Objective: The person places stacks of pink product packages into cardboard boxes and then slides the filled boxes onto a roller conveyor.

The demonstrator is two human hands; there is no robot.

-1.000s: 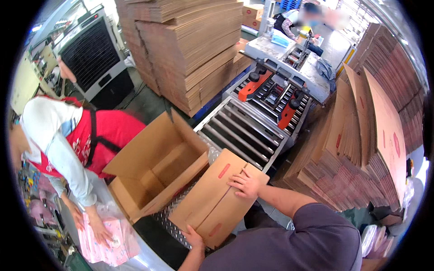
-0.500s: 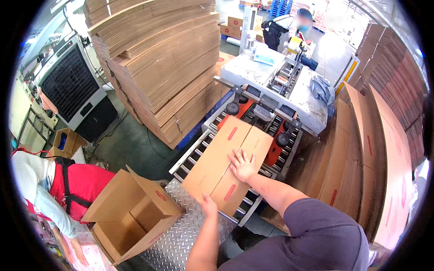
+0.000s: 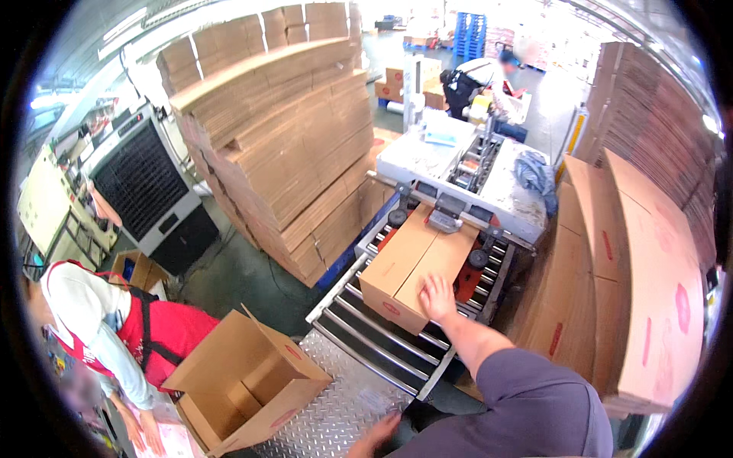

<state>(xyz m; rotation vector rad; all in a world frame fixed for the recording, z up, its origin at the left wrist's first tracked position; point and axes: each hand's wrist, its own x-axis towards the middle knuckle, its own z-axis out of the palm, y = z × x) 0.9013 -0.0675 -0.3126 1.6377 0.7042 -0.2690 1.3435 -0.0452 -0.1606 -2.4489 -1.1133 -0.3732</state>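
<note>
Box (image 3: 416, 267) under right hand (image 3: 437, 296) points lengthwise into sealing machine (image 3: 466, 183)

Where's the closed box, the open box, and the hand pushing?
closed box (image 3: 408, 271), head view, top flap.
open box (image 3: 252, 378), head view, inside wall.
right hand (image 3: 437, 296), head view, back of hand.

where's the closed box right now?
Head view, centre-right: the closed box sits on the roller conveyor, its far end entering the taping machine, with the right hand flat on its top.
</note>
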